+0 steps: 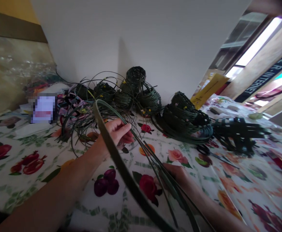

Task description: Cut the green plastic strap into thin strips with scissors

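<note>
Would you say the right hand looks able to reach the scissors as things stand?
Probably yes: the scissors lie uncovered on the tablecloth, right of and beyond the right hand. It might first have to clear the green strips crossing in front of it.

Green strips [174,190] partly hide the blurred right hand [176,170]. Pixelation obscures a phone [43,108] near the tabletop's [7,183] back-left corner.

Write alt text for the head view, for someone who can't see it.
The left hand pinches long green strips, with the right hand lower along them, over a fruit-and-flower tablecloth. Dark-green woven baskets sit beyond; scissors lie to the right.
</note>
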Tool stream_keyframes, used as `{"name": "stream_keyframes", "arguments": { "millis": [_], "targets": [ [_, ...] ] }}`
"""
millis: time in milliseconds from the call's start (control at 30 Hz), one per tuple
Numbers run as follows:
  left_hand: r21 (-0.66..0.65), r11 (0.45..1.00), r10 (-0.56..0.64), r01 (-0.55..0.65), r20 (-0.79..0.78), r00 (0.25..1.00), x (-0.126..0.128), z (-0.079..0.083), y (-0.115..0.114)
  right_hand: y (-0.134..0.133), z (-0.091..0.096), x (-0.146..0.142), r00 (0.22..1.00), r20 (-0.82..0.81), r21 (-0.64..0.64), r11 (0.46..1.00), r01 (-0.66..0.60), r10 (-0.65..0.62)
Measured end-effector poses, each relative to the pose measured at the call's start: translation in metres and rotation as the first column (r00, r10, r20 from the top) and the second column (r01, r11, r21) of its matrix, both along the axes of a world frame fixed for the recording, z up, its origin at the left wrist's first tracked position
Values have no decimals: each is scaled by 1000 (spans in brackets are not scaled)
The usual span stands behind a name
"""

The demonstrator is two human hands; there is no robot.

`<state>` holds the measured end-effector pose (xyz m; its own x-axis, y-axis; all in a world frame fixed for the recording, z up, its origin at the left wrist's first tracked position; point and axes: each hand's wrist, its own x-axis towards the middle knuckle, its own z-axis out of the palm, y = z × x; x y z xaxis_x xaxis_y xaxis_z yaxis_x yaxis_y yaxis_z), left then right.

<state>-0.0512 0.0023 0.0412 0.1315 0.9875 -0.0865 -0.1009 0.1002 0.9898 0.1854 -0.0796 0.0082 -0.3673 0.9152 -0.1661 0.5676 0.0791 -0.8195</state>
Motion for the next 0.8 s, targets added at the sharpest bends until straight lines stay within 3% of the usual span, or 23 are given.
{"name": "stream_keyframes", "arguments": {
  "millis": [133, 367, 567, 800],
  "targets": [
    [-1, 1000, -11, 11, 2, 1000, -1, 2, 1, -1, -4, 2, 1000, 20, 20, 1000, 14, -14],
    [-38, 998, -57, 57, -1, 998, 6, -1, -1, -2, 10, -2, 997, 73, -6, 1000, 11, -11],
    [-44, 996, -78, 80, 41, 996, 6, -6, -1, -3, 14, -7, 997, 15, -22, 997, 78, -78],
    [-36, 997, -70, 72, 48, 996, 6, -5, -2, -4, 16, -11, 999, -1, 29, 998, 54, -54]
  ]
}}
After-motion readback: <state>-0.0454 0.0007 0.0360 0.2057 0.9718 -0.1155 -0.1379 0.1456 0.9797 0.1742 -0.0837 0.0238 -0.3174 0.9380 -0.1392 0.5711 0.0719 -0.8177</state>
